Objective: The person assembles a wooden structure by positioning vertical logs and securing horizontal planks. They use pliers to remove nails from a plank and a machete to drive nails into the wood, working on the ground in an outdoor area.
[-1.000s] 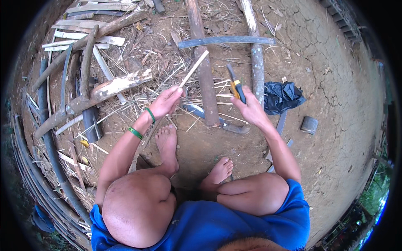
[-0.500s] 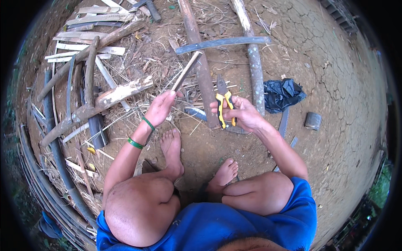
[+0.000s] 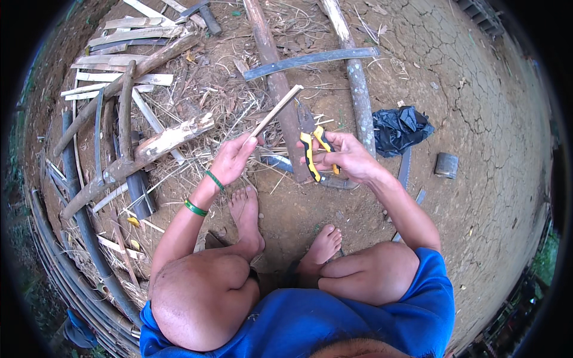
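My left hand [image 3: 234,160] pinches the lower end of a thin wooden strip [image 3: 276,111], which slants up and to the right with its pale narrow edge in sight. Yellow-and-black handled pliers [image 3: 308,152] are gripped in my right hand [image 3: 352,159], jaws pointing up, close to the strip's far end. Whether the jaws hold anything small is too fine to make out. Beyond both hands, a dark flat slat [image 3: 313,61] lies across two round poles, the left pole [image 3: 279,89] and the right pole [image 3: 360,89].
On the left, split wood pieces [image 3: 134,33] lie piled by crossed logs [image 3: 161,142]. A crumpled black plastic bag [image 3: 401,130] sits to the right, with a saw blade [image 3: 406,168] below it and a short dark cylinder [image 3: 446,165] beside. Dry shavings [image 3: 224,98] litter the ground.
The strip has turned in my left hand, so its narrow pale edge now shows. The pliers have shifted slightly left and up, and their handles are spread a little wider.
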`<state>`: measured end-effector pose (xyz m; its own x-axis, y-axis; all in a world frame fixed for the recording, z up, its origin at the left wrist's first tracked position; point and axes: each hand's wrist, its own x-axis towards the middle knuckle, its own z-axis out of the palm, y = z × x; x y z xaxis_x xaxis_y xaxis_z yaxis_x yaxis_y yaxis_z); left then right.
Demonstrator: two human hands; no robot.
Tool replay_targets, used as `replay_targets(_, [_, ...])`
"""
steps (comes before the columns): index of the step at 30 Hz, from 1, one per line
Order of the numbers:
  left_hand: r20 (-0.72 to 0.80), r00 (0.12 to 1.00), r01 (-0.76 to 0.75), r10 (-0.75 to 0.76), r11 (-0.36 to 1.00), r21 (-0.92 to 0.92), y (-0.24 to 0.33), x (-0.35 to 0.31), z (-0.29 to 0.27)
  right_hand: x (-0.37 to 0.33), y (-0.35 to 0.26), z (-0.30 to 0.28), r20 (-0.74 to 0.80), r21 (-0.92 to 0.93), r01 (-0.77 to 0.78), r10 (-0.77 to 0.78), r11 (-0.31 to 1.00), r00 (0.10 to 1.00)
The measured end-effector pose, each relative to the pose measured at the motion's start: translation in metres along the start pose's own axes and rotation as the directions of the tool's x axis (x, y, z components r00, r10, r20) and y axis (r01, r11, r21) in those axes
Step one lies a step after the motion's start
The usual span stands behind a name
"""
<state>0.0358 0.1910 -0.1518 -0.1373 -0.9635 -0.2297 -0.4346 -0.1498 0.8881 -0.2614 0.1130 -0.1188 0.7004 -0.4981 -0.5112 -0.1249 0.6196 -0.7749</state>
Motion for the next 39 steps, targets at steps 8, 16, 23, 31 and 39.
replay_targets(8, [0.034,0.999,-0.023,0.023,1.000,0.000,0.000,0.002,-0.002,-0.005,-0.015,0.008,0.021,0.022,0.078,-0.078,0.997,0.997])
replay_targets(16, [0.298,0.951,0.166,-0.084,0.951,-0.260,0.000,-0.004,-0.001,-0.007,-0.016,-0.003,0.148,0.030,0.035,-0.039,0.999,0.988])
replay_targets(23, [0.369,0.919,0.301,-0.140,0.855,-0.423,0.007,-0.006,-0.004,-0.009,-0.020,-0.001,0.173,0.028,0.054,-0.058,0.998,0.983])
replay_targets(31, [0.391,0.909,0.293,-0.144,0.888,-0.355,0.012,-0.007,-0.007,-0.012,-0.021,-0.006,0.198,-0.014,0.097,-0.093,0.995,0.976])
replay_targets(39, [0.388,0.908,0.261,-0.159,0.938,-0.227,0.004,-0.001,-0.012,-0.009,-0.019,-0.013,0.187,-0.091,-0.051,0.067,0.995,0.980])
